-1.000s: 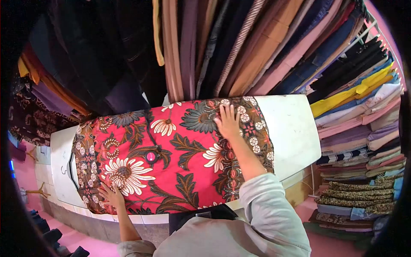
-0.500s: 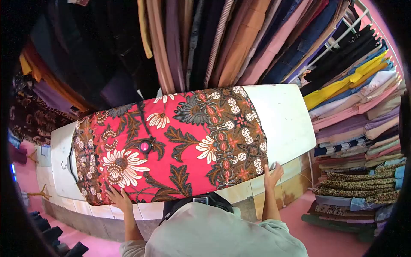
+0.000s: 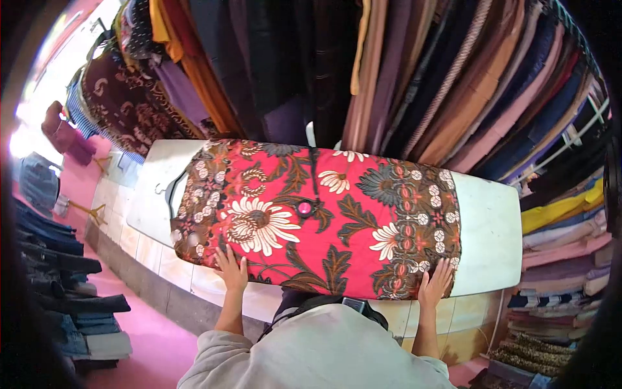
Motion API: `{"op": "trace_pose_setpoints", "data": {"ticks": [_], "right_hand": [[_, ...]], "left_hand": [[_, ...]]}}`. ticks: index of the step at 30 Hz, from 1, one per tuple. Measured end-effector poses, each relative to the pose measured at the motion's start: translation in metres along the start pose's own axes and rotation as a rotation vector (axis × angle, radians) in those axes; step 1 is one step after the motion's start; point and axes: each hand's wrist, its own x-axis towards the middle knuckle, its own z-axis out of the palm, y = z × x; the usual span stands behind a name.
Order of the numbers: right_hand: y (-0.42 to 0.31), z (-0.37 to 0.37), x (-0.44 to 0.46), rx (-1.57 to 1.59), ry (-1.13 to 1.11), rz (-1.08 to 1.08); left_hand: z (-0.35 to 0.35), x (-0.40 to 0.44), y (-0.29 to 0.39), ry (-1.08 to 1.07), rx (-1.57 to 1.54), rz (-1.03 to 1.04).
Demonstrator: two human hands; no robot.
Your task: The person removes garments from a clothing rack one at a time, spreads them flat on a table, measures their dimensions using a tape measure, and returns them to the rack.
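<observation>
A red floral batik cloth (image 3: 311,240) with brown patterned borders lies spread over a white board (image 3: 487,233). My left hand (image 3: 232,267) rests on the cloth's near edge toward the left, fingers spread. On the near right corner, over the brown border, my right hand (image 3: 437,282) lies flat with its fingers stretched out. A small round black object with a pink face (image 3: 304,208) sits on the cloth, joined to a dark strap (image 3: 315,172) that runs to the far edge. At the cloth's left end a black hanger (image 3: 171,194) is partly covered.
Hanging trousers (image 3: 382,84) in many colours crowd the far side of the board. Folded garments (image 3: 564,259) hang in rows at the right. Jeans (image 3: 71,305) are stacked at the lower left, above a pink floor (image 3: 152,337).
The view has swung left, so the board appears further right. My right hand has moved from the cloth's corner edge onto its surface and flattened. My left hand stays at the near edge.
</observation>
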Motion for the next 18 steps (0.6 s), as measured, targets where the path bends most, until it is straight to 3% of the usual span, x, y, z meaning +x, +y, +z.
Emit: {"op": "trace_pose_setpoints", "data": {"ticks": [2,6,8,9,10,12,13,15,18], "right_hand": [[0.02,0.016,-0.01,-0.226,-0.258,0.113],[0.03,0.039,-0.004,-0.295,-0.091,0.225],[-0.013,0.039,0.014,-0.024,0.086,0.021],[-0.06,0.029,0.025,0.043,0.036,0.025],[-0.091,0.029,0.036,0.306,0.041,-0.171],[-0.159,0.049,0.044,0.46,-0.022,-0.339],[-0.192,0.064,0.048,0.401,-0.033,-0.497],[-0.252,0.087,0.053,0.486,-0.168,-0.613],[-0.313,0.114,0.054,0.384,-0.252,-0.666]], "left_hand": [[-0.006,-0.002,-0.005,-0.03,0.015,-0.012],[-0.016,-0.011,-0.027,-0.038,0.022,0.028],[-0.022,-0.017,-0.042,-0.048,-0.056,0.103],[-0.024,-0.018,-0.049,-0.047,-0.061,0.098],[-0.027,-0.02,-0.057,-0.048,-0.078,0.105],[-0.035,-0.014,-0.074,-0.042,-0.096,0.106],[-0.038,-0.009,-0.085,-0.031,-0.147,0.1],[-0.043,0.005,-0.107,0.091,-0.211,0.097],[-0.053,0.039,-0.139,0.232,-0.28,0.104]]}}
